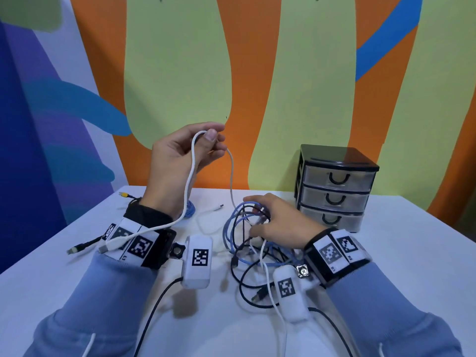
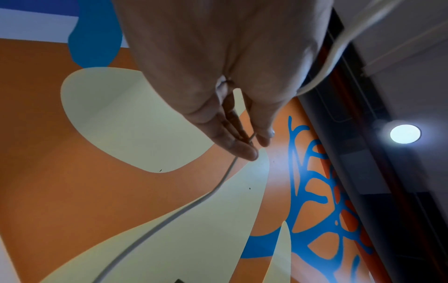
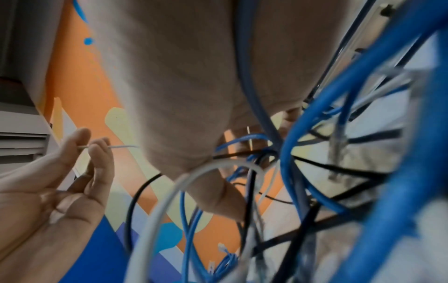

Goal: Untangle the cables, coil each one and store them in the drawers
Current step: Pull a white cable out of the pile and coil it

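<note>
My left hand [image 1: 192,148] is raised above the table and pinches a white cable [image 1: 190,173] between thumb and fingers; one end drapes over my left wrist with its USB plug [image 1: 104,247], the other side drops toward the tangle. In the left wrist view the white cable [image 2: 218,187] leaves the fingertips [image 2: 247,151]. My right hand [image 1: 277,220] lies on a tangle of blue and black cables [image 1: 247,240] on the table, fingers among the loops; its grip is unclear. The right wrist view shows blue cable loops [image 3: 315,153] close around the palm.
A small black three-drawer unit [image 1: 334,186] with all drawers closed stands at the back right of the white table [image 1: 77,266]. A black cable with a yellow plug [image 1: 125,195] and a black USB plug [image 1: 74,249] lie at the left. Painted wall behind.
</note>
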Tool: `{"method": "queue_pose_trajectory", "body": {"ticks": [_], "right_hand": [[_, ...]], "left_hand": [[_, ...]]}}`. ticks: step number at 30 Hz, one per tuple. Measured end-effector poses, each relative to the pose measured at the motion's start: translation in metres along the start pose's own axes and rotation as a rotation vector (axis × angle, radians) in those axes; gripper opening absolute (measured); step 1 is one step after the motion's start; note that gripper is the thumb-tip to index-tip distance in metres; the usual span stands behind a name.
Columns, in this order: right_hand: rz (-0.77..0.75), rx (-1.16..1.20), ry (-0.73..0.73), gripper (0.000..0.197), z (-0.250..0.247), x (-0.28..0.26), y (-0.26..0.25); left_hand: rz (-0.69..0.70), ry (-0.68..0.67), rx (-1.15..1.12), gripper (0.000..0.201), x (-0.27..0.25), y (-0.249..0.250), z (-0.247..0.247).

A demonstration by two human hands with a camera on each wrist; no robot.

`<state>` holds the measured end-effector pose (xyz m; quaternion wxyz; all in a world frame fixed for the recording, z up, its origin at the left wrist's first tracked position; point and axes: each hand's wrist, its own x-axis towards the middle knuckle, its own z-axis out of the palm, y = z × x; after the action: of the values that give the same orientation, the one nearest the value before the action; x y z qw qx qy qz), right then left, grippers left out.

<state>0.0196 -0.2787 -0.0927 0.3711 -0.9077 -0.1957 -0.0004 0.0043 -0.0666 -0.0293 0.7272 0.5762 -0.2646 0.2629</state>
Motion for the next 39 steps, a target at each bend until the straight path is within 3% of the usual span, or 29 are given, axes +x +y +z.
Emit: {"method": "queue_pose_trajectory", "body": {"ticks": [6, 8, 11, 15, 18, 24, 30, 32, 36, 39], "right_hand": [[-0.046, -0.156, 0.201, 0.022, -0.014, -0.007, 0.003], [-0.062, -0.185, 0.311, 0.012, -0.016, -0.009, 0.002], [-0.096, -0.156, 0.482, 0.019, -0.023, -0.007, 0.004], [-0.234, -0.007, 0.616, 0.028, -0.033, -0.003, 0.008], [-0.337, 0.069, 0.652, 0.029, -0.035, -0.002, 0.009], [-0.484, 0.104, 0.639, 0.031, -0.034, -0.006, 0.003], [-0.539, -0.030, 0.579, 0.038, -0.032, -0.004, 0.005], [-0.513, -0.092, 0.531, 0.040, -0.032, -0.004, 0.007], [-0.332, -0.180, 0.453, 0.050, -0.032, -0.005, 0.010], [-0.198, -0.233, 0.432, 0.033, -0.033, -0.007, 0.006]], "left_hand": [[-0.143, -0.029, -0.202, 0.031, -0.002, 0.014, -0.001], [-0.213, -0.051, -0.177, 0.033, -0.001, 0.016, -0.003], [-0.327, -0.069, 0.136, 0.045, 0.003, 0.006, -0.010], [-0.455, -0.256, 0.586, 0.033, -0.001, -0.012, -0.017], [-0.337, -0.240, 0.827, 0.031, -0.001, -0.021, -0.016], [-0.168, -0.376, 0.896, 0.028, -0.003, -0.026, -0.002], [-0.137, -0.245, 0.813, 0.037, -0.001, -0.030, 0.001], [-0.107, -0.104, 0.798, 0.038, 0.003, -0.027, 0.000], [-0.044, 0.294, 0.556, 0.036, 0.015, -0.023, -0.014], [-0.030, 0.495, 0.451, 0.039, 0.018, -0.020, -0.021]]}}
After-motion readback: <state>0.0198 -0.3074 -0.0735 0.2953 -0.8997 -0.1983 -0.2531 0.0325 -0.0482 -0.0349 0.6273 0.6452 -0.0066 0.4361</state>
